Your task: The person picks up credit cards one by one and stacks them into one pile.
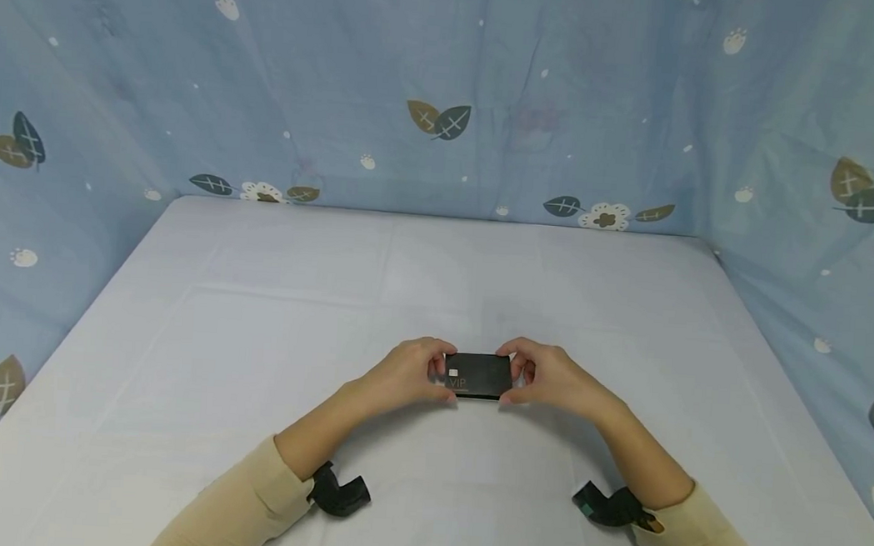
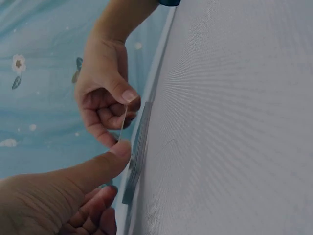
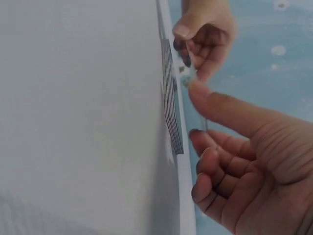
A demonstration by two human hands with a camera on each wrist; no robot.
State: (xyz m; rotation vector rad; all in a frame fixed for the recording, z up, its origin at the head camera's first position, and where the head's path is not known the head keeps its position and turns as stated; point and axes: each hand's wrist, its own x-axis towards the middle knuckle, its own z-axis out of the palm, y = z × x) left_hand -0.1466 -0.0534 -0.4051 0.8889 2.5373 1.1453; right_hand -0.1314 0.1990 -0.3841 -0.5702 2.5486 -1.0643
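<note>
A black card (image 1: 482,374) with "VIP" lettering and a small pale chip lies flat between both hands. My left hand (image 1: 412,372) pinches its left end with thumb and fingers, while my right hand (image 1: 551,376) grips the right end. From the left wrist view, the held card (image 2: 123,122) appears edge-on as a thin line, raised above a stack of cards (image 2: 139,156). That same low stack rests on the table in the right wrist view, just below the fingers, its layered edges showing. Seen from above, the held card mostly hides it.
A white cloth covers the table (image 1: 252,345). Blue patterned fabric (image 1: 449,73) hangs behind and along both sides. Black wrist devices (image 1: 339,492) sit at the cuffs of the beige sleeves (image 1: 243,499), close over the table's near part.
</note>
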